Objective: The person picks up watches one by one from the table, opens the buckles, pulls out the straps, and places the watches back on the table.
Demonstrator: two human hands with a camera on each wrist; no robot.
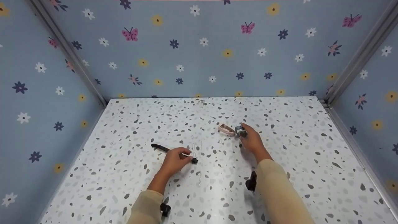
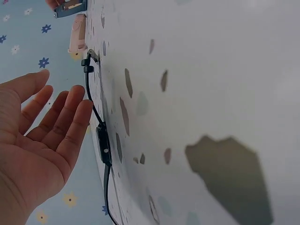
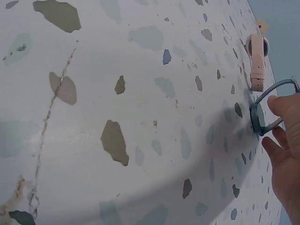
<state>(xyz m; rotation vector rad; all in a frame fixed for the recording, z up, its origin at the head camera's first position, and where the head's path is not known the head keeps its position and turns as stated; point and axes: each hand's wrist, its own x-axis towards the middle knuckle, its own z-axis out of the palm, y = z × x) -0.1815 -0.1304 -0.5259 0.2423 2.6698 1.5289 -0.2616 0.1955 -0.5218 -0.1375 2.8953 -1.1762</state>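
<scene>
My right hand (image 1: 252,141) pinches a wristwatch with a blue-grey band (image 3: 257,119) between thumb and fingers, its band bent into a loop, close over the table. Just left of it lies a pink-strapped watch (image 1: 226,130), its round face turned sideways in the right wrist view. A slim black watch (image 2: 104,145) stretches across the table beside my left hand (image 1: 175,160), with a metal buckle at one end. In the left wrist view the left fingers are loosely extended, palm showing, and overlap the edge of the black strap.
The table (image 1: 217,186) is white with grey speckles. Blue walls (image 1: 199,62) printed with flowers and butterflies enclose its back and sides, with metal posts (image 1: 362,59) at the corners. Black wrist mounts (image 1: 251,183) hang beneath both beige sleeves (image 1: 279,186).
</scene>
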